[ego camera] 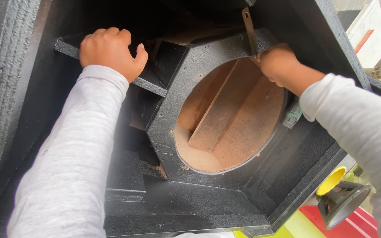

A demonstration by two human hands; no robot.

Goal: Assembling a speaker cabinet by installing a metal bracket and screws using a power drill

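Left edge: rough black textured cabinet wall [5,66], part of a large black speaker cabinet [208,207] seen from above.

Left hand [111,50], in a pale grey sleeve [71,167]: fingers curled over a black inner brace bar [153,86], grip closed on the bar's upper edge.

Centre: black angled baffle panel [190,75], speckled coating, with a large round cutout [228,117]. Bare brown particle-board panels [225,114] show through the cutout, with sawdust lying at its lower rim. Small screw holes dot the baffle near the cutout.

Right of centre: right hand [278,64], grip closed around the lower end of a thin flat metal strip [248,28], which stands nearly upright against the baffle's top edge. A small green object [293,115] sits just beside the cutout under the right forearm; its kind cannot be told.

Right edge, outside the cabinet: a loose speaker driver [342,202], a yellow round shape [331,180], a red and lime-green surface [327,222], a pale wall with a red stripe [367,31], some greenery. Daylight, outdoor setting.
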